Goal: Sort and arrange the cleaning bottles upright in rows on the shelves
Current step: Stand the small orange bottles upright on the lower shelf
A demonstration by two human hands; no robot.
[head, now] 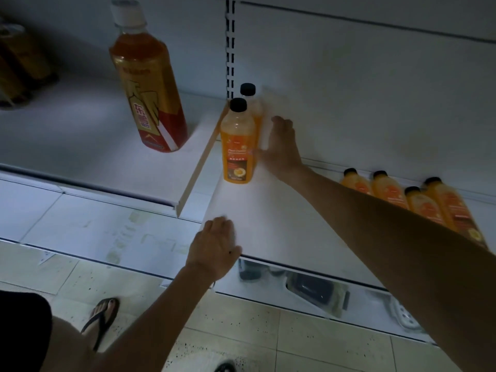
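Observation:
Two orange cleaning bottles with black caps stand upright in a line at the left end of the white shelf [268, 232]: the front bottle [237, 146] and a second bottle [251, 102] right behind it. My right hand [281, 146] reaches in beside them with straight fingers, its thumb touching the front bottle's right side. Flat on the shelf's front left corner rests my left hand [217, 245], holding nothing. Several more orange bottles [418, 202] stand at the right, partly hidden behind my right forearm.
A big orange and red bottle with a white cap [149, 84] stands on the neighbouring shelf to the left, past a wooden divider strip [200, 167]. Dark bottles [18, 65] sit at the far left. Below lie a lower shelf with dark packages [308, 287] and a tiled floor.

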